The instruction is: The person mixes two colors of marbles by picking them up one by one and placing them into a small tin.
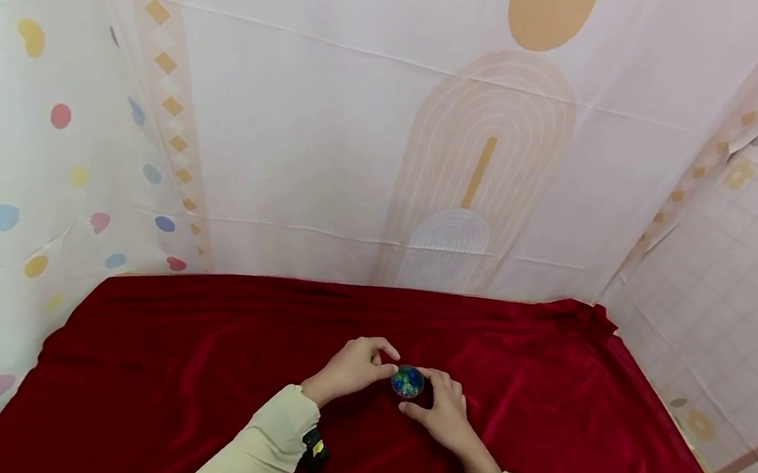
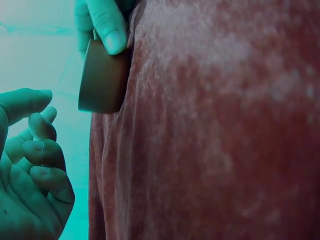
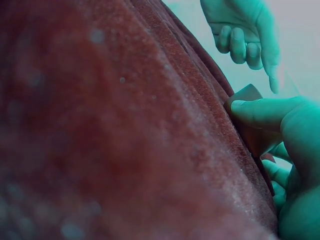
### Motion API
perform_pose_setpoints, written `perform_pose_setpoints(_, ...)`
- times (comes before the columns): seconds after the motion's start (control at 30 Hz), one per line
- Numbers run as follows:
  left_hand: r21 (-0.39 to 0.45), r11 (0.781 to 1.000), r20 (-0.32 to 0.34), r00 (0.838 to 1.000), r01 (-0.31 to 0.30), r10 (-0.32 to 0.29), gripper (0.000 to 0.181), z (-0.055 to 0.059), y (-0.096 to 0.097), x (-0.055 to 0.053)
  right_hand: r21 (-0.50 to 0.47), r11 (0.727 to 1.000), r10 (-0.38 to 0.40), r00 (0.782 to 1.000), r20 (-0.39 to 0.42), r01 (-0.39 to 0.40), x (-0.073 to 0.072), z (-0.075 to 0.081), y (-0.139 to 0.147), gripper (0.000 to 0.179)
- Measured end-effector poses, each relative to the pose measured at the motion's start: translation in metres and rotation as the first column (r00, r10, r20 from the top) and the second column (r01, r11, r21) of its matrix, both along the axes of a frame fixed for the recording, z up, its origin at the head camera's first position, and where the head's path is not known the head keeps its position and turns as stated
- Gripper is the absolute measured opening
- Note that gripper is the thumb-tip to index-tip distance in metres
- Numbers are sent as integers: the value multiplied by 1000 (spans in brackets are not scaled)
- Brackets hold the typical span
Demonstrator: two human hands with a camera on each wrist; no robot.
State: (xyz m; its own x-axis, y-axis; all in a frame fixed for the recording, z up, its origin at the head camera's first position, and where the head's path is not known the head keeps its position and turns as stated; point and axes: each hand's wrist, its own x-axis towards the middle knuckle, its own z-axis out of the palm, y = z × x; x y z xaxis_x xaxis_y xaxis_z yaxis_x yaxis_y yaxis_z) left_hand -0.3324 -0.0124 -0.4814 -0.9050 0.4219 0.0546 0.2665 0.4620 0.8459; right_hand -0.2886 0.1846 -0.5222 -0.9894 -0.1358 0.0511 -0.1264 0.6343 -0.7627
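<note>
A small round container (image 1: pixel 407 382) shows a shiny blue and green mottled top in the head view. Its smooth, plain side wall (image 2: pixel 104 77) faces the left wrist camera, and its base is against the red cloth. My right hand (image 1: pixel 447 413) grips the container from the right, with the thumb (image 3: pixel 255 111) on the near side and fingers on the far side. On the left, my left hand (image 1: pixel 352 370) hovers at the container's upper rim, thumb extended and other fingers loosely bent. A gap separates it from the container in the left wrist view. Nothing visible lies between its fingers.
Dark red velvet cloth (image 1: pixel 222 392) with soft folds covers the table. Patterned pale curtains (image 1: pixel 305 139) hang behind it and on both sides. Cream sleeves (image 1: pixel 266 441) and black wrist cameras (image 1: pixel 315 452) are on both forearms.
</note>
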Motion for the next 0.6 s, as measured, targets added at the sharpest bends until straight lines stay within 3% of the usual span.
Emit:
perform_pose_setpoints(0.3, 11, 999, -17, 999, -47, 47, 24, -2, -12, 2, 7, 1000, 2, 1000, 5, -2, 0, 0, 2, 66)
perform_pose_setpoints(0.6, -25, 992, -80, 990, -121, 119, 37, -5, -21, 14, 3, 1000, -10, 1000, 26, 10, 1, 0, 6, 74)
